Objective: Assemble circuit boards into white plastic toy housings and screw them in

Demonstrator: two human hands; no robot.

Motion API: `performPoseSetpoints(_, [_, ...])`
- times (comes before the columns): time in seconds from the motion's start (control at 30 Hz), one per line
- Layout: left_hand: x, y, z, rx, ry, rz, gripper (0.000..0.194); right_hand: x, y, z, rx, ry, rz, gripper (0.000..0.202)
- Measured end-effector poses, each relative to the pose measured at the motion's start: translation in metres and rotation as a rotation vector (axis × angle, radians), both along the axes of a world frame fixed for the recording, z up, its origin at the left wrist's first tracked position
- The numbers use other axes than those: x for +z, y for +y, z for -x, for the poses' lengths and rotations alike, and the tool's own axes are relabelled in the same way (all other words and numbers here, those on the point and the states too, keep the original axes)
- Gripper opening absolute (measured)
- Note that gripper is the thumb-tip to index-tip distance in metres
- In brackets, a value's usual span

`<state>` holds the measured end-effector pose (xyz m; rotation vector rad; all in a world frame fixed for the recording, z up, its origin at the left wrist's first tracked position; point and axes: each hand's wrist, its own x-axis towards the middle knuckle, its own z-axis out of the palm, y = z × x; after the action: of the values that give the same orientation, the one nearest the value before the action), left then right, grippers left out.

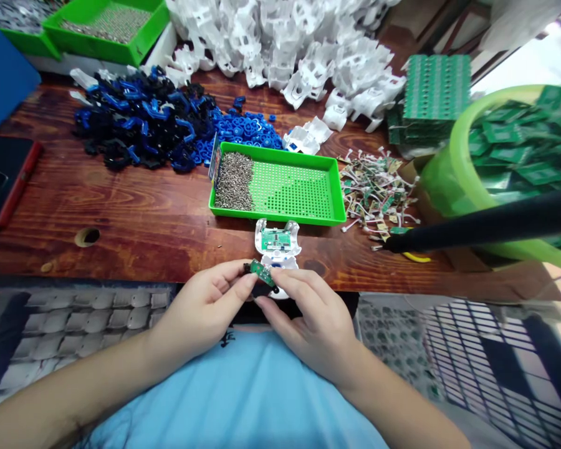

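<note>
Between both hands, just over the table's front edge, is a small green circuit board (262,272) with black parts at its ends. My left hand (215,299) pinches its left side between thumb and fingers. On its right side, the fingers of my right hand (308,312) are closed at the board's edge. Right behind the hands lies a white plastic shell (258,240) with a green board (277,239) set in it. Another white shell part (280,258) sits nearer, partly hidden by my fingers.
Beyond the shell is a green tray (299,219) with small screws (234,181). Blue and black parts (144,118), white shells (280,37) and wired small boards (378,187) lie around it. A black rod (486,218) juts in from the right before a green tub (458,156).
</note>
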<state>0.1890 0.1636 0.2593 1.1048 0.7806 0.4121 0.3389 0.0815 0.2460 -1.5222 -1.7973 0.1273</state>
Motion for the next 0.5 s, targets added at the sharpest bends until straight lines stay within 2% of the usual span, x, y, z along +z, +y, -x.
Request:
performPoseSetpoints(0.2, [-0.0005, -0.0006, -0.0023, 0.047, -0.041, 0.112, 0.019, 0.001, 0.0, 0.005, -0.048, -0.014, 0.013, 0.034])
performPoseSetpoints(0.5, [-0.0015, -0.0026, -0.0015, 0.087, -0.058, 0.106, 0.022, -0.0004, 0.0026, 0.0083, -0.054, 0.026, 0.003, 0.034])
